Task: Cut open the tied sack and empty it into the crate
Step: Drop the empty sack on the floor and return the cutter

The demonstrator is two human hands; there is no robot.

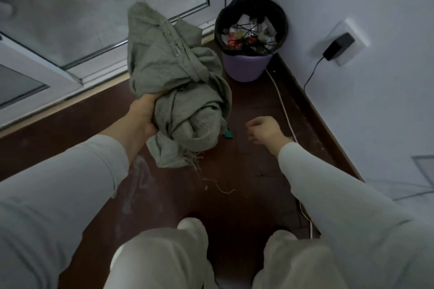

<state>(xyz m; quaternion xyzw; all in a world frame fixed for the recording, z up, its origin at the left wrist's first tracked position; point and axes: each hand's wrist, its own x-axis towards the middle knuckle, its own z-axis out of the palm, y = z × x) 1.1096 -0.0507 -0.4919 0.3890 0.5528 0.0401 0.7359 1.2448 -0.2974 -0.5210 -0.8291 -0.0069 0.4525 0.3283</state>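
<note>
Currently, left hand (pixel 146 114) gripping crumpled grey-green woven sack (pixel 178 82) above dark floor (pixel 234 171), right hand (pixel 265 131) empty, fingers apparently loosely curled, lined purple bin (pixel 249 65) beyond.

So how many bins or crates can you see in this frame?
1: a purple bin with a black liner, full of rubbish, in the corner beyond the sack. No crate shows; one may be out of frame.

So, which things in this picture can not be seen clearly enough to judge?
- Sack, head view: crumpled in the left hand; its folds hide whether it is cut open or empty.
- Crate: not in view.
- Small green object: mostly behind the sack, cannot identify.
- Right hand: loosely curled, the palm faces away, so whether it holds anything is unclear.
- Bin contents: dark, tangled, too small.
</note>
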